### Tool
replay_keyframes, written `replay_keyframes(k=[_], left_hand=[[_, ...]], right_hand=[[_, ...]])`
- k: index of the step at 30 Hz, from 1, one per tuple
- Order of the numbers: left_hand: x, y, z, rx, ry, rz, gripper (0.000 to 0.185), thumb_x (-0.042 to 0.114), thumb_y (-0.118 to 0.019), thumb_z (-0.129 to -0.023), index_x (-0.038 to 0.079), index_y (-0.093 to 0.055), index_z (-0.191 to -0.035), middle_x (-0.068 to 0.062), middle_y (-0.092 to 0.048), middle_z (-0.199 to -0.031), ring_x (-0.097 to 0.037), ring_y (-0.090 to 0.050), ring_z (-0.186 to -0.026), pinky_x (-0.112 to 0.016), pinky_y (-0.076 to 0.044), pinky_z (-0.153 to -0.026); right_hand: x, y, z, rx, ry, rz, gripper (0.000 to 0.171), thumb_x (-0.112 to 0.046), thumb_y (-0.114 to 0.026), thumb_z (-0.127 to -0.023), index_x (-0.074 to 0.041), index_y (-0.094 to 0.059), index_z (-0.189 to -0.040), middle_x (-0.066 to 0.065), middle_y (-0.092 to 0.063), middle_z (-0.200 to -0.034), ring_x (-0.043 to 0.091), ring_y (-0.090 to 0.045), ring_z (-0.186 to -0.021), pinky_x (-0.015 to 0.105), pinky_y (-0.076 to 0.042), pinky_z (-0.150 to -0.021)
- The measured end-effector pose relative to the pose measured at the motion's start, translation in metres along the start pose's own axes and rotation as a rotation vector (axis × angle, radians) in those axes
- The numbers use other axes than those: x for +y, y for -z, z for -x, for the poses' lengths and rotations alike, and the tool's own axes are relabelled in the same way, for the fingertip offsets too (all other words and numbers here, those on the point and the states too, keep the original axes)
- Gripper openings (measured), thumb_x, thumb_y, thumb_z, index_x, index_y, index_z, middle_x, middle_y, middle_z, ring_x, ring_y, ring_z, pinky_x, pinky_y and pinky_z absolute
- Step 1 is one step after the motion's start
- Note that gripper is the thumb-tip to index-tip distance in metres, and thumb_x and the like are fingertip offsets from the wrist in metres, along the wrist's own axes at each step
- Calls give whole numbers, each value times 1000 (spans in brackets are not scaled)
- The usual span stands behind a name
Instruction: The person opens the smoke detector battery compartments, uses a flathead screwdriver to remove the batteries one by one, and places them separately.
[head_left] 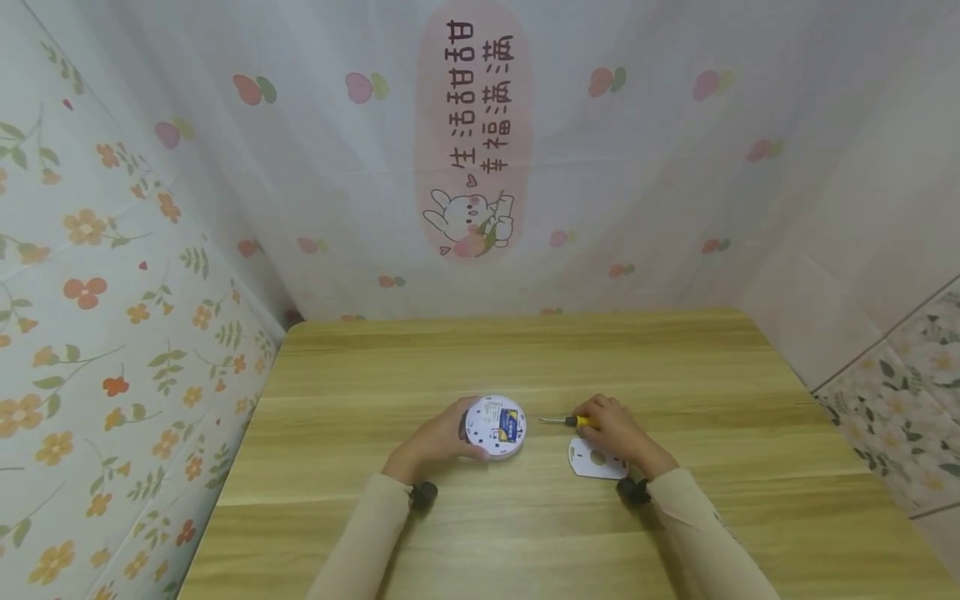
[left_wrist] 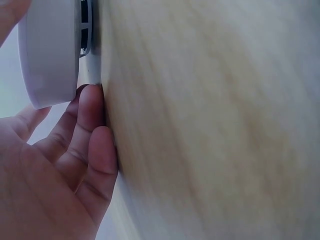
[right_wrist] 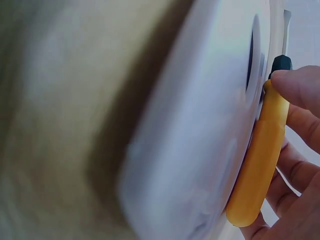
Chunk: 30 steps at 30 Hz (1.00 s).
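My left hand grips a round white smoke detector by its left edge, thumb at the near side and fingers at the far side. Its back faces up, with a printed label and a blue and yellow sticker. The left wrist view shows its smooth white side wall and dark vent slots, with fingertips close to the tabletop. My right hand pinches a screwdriver by its yellow handle, the metal shaft pointing left toward the detector. Below that hand lies a flat white mounting plate with a round hole, partly covered by the hand.
The wooden table spreads around both hands. A printed curtain hangs behind its far edge, and a flowered cloth lines the left side. Black cameras sit on both wrists.
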<state>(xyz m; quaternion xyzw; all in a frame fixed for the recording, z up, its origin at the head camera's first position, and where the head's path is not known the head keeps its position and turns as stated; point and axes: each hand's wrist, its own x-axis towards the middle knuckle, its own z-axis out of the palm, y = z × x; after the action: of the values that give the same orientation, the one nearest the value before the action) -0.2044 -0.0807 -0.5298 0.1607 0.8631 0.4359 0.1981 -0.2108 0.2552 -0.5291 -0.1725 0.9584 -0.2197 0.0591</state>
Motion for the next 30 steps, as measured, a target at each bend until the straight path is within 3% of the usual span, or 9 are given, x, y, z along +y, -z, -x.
replay_keyframes(k=[13,24,30], left_hand=[[4,2,1,19,6,-24,107,47,-85,-66,20,-27,-152,-9,-37,-154,-33,-38,-139,-57,-30,-112],[7,1,0,20,21,-27,109,48,-85,-65,22,-26,-153,-8,-37,-154,-33,-39,-139,-58,-30,-111],[5,-2,-1,32,1,-31,109,46,-86,-64,23,-27,-152,-7,-39,-153,-33,-41,-137,-59,-31,-110]], right_hand=[[-3,4,-1,25,54,-36,23,-10,-62,-90,2,-65,-109,14,-65,-107,32,-61,-102,51,-49,-92],[-19,8,1,28,40,-125,23,-14,-64,-89,-2,-65,-109,8,-63,-106,20,-60,-93,42,-52,-83],[-30,8,4,17,39,-145,22,-15,-65,-89,-4,-65,-108,8,-63,-106,23,-60,-95,40,-52,-81]])
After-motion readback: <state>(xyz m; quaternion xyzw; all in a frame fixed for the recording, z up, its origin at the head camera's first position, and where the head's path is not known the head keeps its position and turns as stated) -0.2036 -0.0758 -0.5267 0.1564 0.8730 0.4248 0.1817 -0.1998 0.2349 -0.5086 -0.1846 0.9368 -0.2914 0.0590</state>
